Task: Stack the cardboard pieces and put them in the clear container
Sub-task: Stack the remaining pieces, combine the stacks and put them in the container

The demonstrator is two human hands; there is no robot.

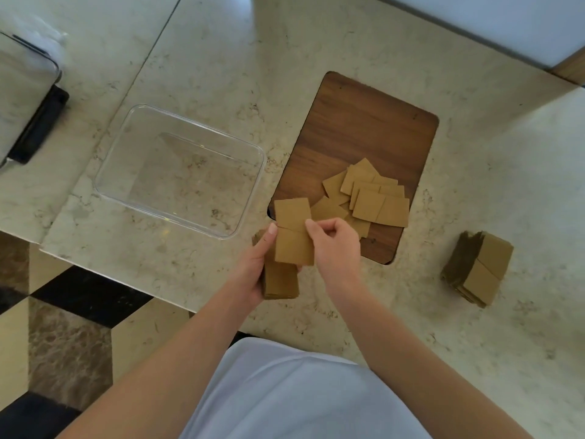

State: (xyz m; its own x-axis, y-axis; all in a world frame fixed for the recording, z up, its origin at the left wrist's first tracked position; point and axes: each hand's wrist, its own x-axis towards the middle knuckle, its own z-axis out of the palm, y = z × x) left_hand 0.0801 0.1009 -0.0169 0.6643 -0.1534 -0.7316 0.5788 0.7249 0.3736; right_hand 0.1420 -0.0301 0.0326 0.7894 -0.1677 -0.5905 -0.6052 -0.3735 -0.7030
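Cardboard pieces lie in three places on the pale marble counter (pixel 348 42); a loose, overlapping heap (pixel 367 194) sits on the near end of a dark wooden board (pixel 370 128), a squared-up pile (pixel 478 267) rests on the counter well to the right of the board, and a third stack (pixel 280 280) is held in the person's left hand (pixel 253 270) just above the counter's near edge; that hand wraps round the stack from the left, thumb up along its far edge, fingers curled underneath; the right hand (pixel 334 245) pinches a single creased piece (pixel 292 229) by its right edge between thumb and fingertips, the other fingers curled in — the piece lies flat over the far part of the held stack, its far half reaching to the near left corner of the board; the clear container (pixel 180 172), a rectangular tub with rounded corners, stands on the counter to the left of the board, near it but not touching, and holds no cardboard; at the far left edge of the view a grey appliance with a black base (pixel 41 122) sits on the counter, blurred; below the counter's near edge the floor (pixel 79 312) shows black, cream and brown stone tiles — and the person's pale blue garment (pixel 285 391) fills the near middle of the view.
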